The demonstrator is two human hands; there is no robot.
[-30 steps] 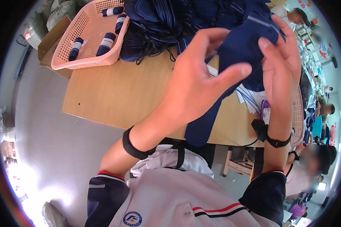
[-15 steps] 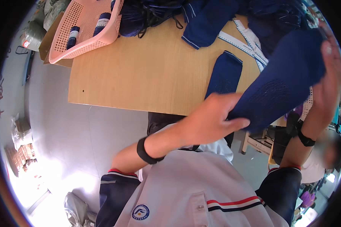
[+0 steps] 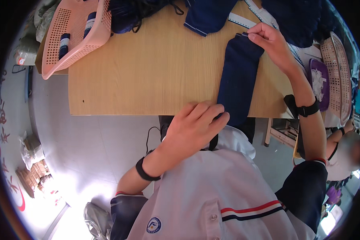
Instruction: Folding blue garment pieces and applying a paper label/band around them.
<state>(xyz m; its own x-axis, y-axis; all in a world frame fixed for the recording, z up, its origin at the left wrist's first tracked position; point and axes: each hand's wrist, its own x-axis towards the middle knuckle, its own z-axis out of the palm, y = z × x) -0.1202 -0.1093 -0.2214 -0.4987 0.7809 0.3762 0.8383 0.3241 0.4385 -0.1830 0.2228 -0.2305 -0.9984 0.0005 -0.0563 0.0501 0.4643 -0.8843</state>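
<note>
A long navy sock (image 3: 240,74) lies flat over the right part of the table's near edge, its lower end hanging past the edge. At its far end my right hand (image 3: 270,44) pinches the cuff corner between thumb and fingers. My left hand (image 3: 196,124) is bent at the sock's lower left edge, thumb and forefinger closed on the fabric there. Beyond it lies another navy sock (image 3: 208,18) with a pale stitched line at its end.
A pink basket (image 3: 78,48) at the far left holds rolled navy bundles with white bands. White rulers (image 3: 244,20) lie behind the sock, near navy fabric (image 3: 292,20). At right stand a purple tray (image 3: 326,94) of white slips and another pink basket (image 3: 340,76). A co-worker (image 3: 346,156) is beyond.
The raised sock has come down onto the table over the other one, now stretched lengthwise. My right hand moved left to its far end; my left hand moved left and slightly down.
</note>
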